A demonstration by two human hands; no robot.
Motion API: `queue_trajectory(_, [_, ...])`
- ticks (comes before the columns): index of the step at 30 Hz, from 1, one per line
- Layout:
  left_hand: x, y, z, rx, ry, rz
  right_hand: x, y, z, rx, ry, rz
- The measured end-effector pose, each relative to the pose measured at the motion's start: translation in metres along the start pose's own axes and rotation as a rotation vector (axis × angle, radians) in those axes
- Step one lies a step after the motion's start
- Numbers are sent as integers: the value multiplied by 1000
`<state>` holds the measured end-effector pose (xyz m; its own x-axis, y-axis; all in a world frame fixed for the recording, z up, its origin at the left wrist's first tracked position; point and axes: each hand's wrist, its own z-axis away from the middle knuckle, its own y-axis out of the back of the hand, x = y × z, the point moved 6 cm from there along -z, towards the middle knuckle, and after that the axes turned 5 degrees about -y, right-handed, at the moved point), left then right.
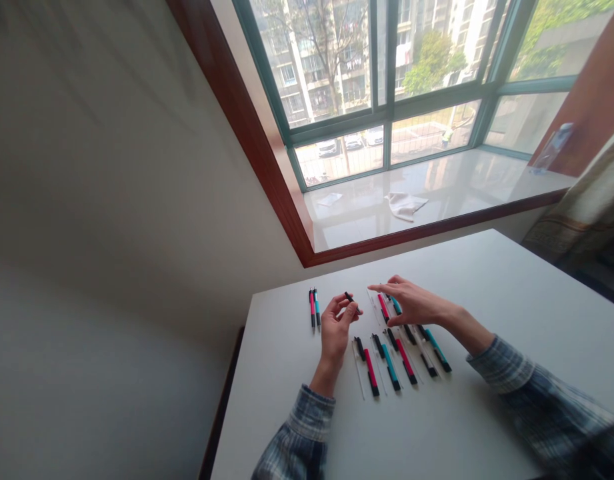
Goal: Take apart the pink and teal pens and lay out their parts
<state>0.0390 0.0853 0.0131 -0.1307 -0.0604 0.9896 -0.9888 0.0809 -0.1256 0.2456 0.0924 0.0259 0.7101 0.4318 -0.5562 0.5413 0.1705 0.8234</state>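
My left hand (337, 327) is raised over the white table (487, 280) with its fingers pinched on a small black pen part (350, 298). My right hand (411, 303) hovers palm down with fingers spread over a row of pen pieces, above a red pen barrel (383, 307) and a teal one (397, 306). Nearer to me lie several red, teal and black pen parts (389, 365) with thin white refills (358, 377) beside them. Two assembled pens (314, 308), one red and one teal, lie side by side to the left of my left hand.
The table stands against a grey wall on the left and under a wide window sill (437, 193) with a folded white cloth (404, 204) and a slip of paper (329, 199). A patterned fabric (581, 220) hangs at the far right.
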Motion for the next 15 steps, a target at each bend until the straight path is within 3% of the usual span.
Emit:
queue_trajectory(8, [4, 0, 1, 1, 19, -21, -5, 5, 1, 60, 32, -8])
queue_trajectory(15, [5, -1, -4, 13, 61, 9, -48, 16, 3, 222, 127, -39])
